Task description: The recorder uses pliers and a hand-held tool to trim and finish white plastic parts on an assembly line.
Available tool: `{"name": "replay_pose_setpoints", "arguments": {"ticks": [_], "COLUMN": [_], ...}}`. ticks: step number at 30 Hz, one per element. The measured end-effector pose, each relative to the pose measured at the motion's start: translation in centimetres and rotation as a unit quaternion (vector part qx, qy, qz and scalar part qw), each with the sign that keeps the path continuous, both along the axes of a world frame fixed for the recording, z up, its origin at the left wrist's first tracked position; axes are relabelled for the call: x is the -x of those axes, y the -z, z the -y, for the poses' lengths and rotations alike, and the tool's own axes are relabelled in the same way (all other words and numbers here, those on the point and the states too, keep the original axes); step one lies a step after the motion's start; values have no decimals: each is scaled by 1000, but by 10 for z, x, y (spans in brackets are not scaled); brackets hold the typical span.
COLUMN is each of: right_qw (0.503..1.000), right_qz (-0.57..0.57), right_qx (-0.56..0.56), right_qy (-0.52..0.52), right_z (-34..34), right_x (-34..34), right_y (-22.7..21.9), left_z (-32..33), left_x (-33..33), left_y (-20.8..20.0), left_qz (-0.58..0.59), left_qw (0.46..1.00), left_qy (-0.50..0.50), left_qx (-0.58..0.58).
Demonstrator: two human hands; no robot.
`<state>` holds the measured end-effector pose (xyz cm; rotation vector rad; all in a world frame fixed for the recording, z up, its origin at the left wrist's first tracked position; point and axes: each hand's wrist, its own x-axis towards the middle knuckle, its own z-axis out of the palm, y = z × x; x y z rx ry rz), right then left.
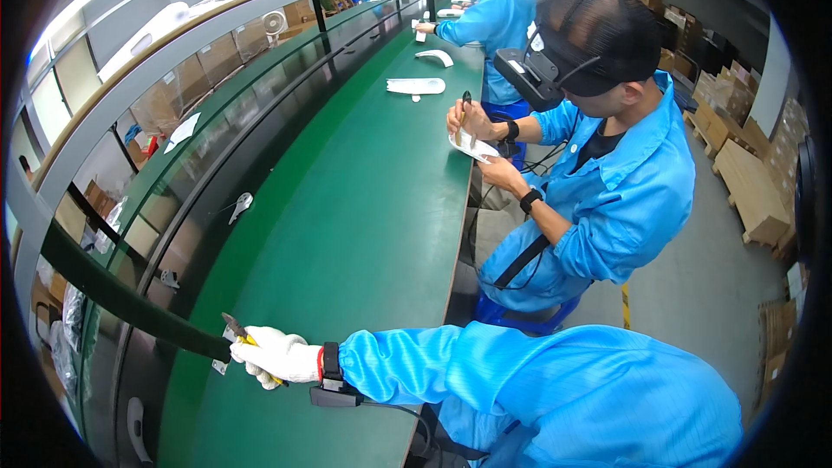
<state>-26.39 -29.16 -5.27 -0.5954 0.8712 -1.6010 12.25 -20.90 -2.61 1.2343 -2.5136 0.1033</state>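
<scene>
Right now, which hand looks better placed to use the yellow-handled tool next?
Probably the right: the gloved right hand grips the tool, out over the green bench. The left hand is out of view, so its position can't be judged.

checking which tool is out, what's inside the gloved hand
A yellow-handled tool: its dark tip sticks out past the gloved hand, some yellow shows below; the hand covers the middle, hiding its full shape.

The right arm (pixel 485 367) stretches from lower right to lower left, its gloved right hand (pixel 282 355) curled tight.
</scene>
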Motion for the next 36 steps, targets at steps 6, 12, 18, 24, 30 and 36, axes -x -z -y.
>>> {"name": "replay_pose_setpoints", "arguments": {"ticks": [6, 12, 18, 24, 30, 36], "right_qw": [999, 999, 999, 998, 997, 996], "right_qz": [33, -31, -33, -53, -63, -63], "right_qx": [15, -32, -24, -30, -27, -24], "right_qy": [-9, 25, 34, 31, 40, 52], "right_z": [-1, -7, -8, -6, -7, -7], "right_x": [-1, -8, -11, -13, -14, -16], "right_y": [-9, -23, -25, -21, -20, -21], "left_z": [8, 8, 9, 5, 6, 7], "left_x": [-7, -15, -26, -22, -22, -22], "left_y": [6, 7, 29, 22, 21, 22], "left_qz": [-7, 3, -41, -38, -48, -45], "left_qw": [1000, 999, 992, 991, 991, 993], "left_qy": [-17, -45, -93, -97, -96, -91], "left_qx": [-19, -25, -80, -78, -78, -68]}}
